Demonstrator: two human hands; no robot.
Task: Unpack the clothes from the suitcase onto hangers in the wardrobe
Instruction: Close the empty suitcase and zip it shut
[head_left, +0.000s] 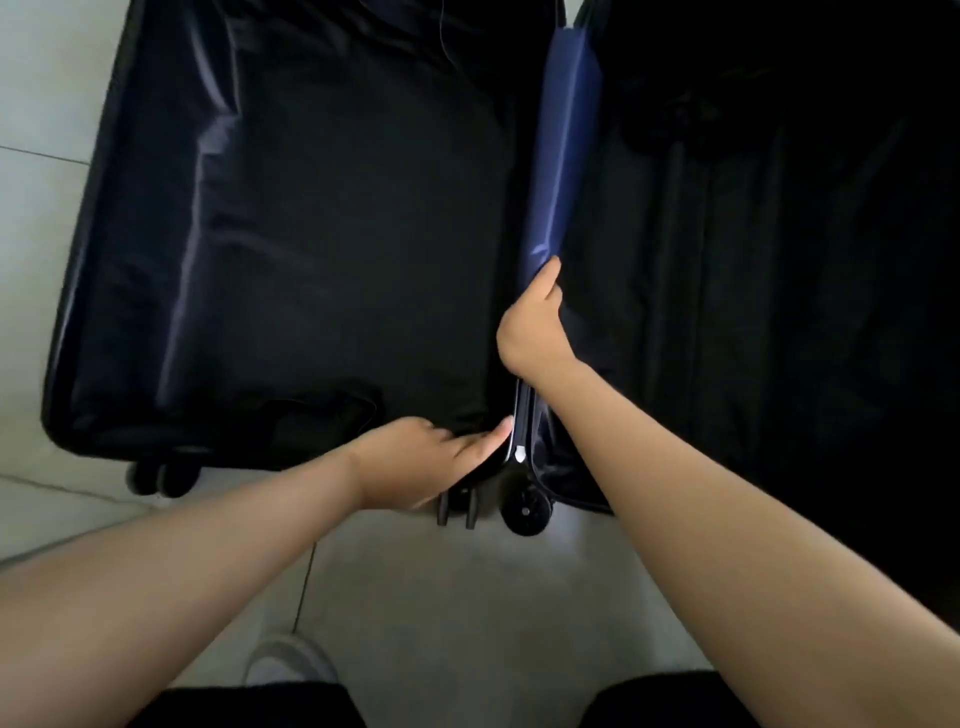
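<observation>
The suitcase (72, 312) lies open on the tiled floor (47, 78), and its 2 halves show mostly dark lining. A dark lump (322, 415) in the near corner of the left half may be cloth; I cannot tell. The right grip (530, 327) is curled around the blue flap (561, 156) at the hinge. The left grip (441, 457) is spread, with its fingertips touching the rim nearby. The case looks almost emptied, so I judge the unpacking nearly done. The hanging cannot be checked here.
</observation>
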